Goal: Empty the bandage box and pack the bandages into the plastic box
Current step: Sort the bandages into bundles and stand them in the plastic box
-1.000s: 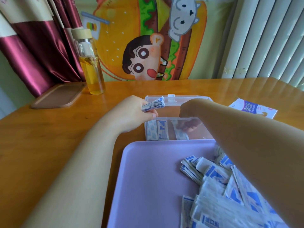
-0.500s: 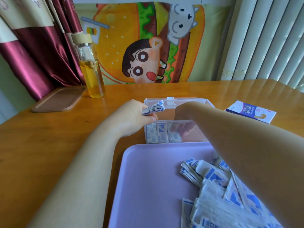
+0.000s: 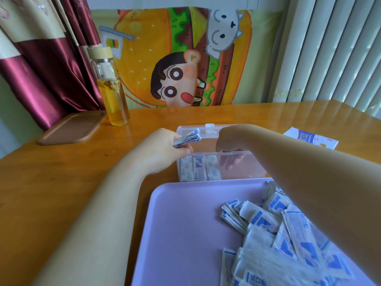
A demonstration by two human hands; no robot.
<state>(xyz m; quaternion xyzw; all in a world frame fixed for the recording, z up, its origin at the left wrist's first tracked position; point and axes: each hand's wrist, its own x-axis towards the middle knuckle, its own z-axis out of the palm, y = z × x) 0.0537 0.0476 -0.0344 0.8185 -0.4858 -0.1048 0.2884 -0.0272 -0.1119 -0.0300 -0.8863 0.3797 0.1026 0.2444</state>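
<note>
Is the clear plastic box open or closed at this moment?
Open. Its lid is folded back behind the plastic box, and the right hand reaches inside, beside the bandages standing at its left end.

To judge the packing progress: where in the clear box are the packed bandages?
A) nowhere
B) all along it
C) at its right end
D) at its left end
D: the bandages stand at the left end of the box; the right hand reaches into its bare right part.
</note>
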